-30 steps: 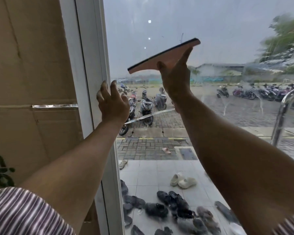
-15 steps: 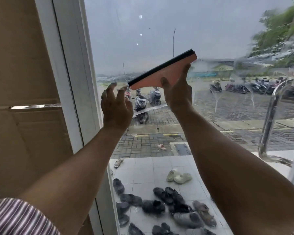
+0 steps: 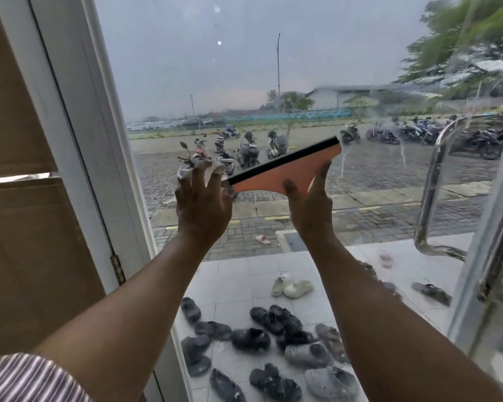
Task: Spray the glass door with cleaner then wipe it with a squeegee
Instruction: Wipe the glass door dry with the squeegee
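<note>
The squeegee's (image 3: 288,172) lower part is hidden behind the right hand (image 3: 311,207) that holds it. The left hand's (image 3: 202,204) fingertips are blurred, so I cannot tell whether they touch the blade's 9 o'clock end. Both forearms run out of the bottom edge, as does the striped sleeve (image 3: 26,378) at 7 o'clock. The shoes (image 3: 250,339) at 6 o'clock are partly covered by the arms. The chrome handle (image 3: 430,198) at 3 o'clock is smeared. The tree (image 3: 462,39) at 1 o'clock is blurred and cut off.

Dark sandals (image 3: 250,339) across the tiled porch (image 3: 235,271) (one pale pair (image 3: 292,287) among them), parked motorbikes (image 3: 247,153) beyond
</note>
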